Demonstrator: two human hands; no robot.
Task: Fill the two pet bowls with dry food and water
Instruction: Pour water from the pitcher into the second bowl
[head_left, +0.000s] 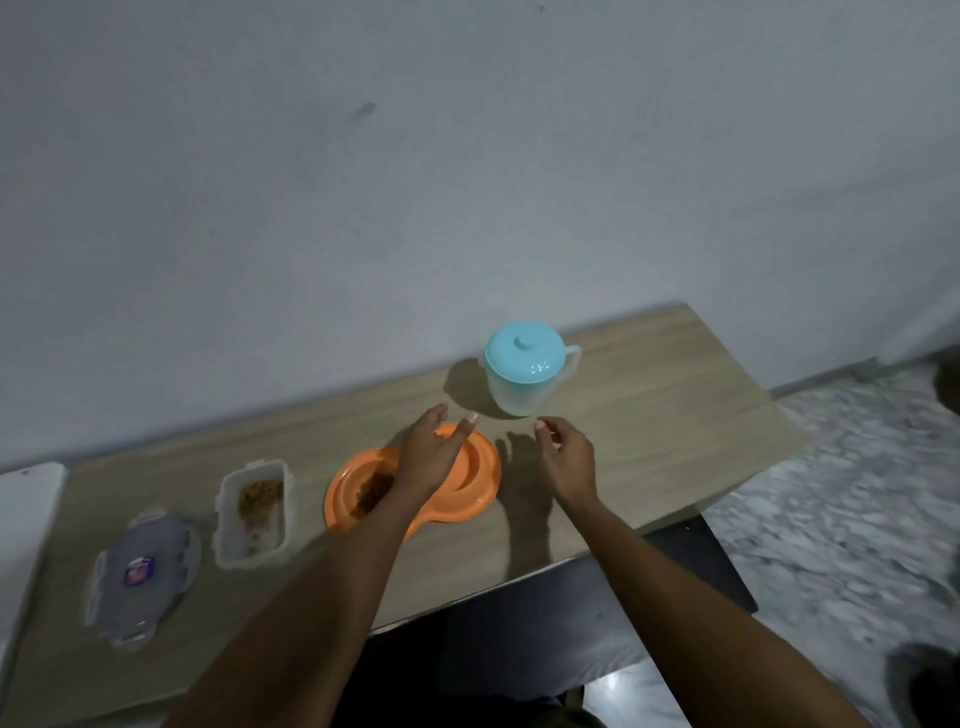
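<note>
Left grip (431, 457) open over bowls (483, 499) | right grip (569, 457) loosely curled, seemingly empty

A pale wood-grain table (675, 395) stands against a plain grey-white wall (467, 156), over a mottled marble-patterned floor (841, 509)

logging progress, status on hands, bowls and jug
Left hand and right hand open, empty, short of lidded jug. Orange double bowl: dry food in left well, right well looks dry. Nothing blocking the jug.
</note>
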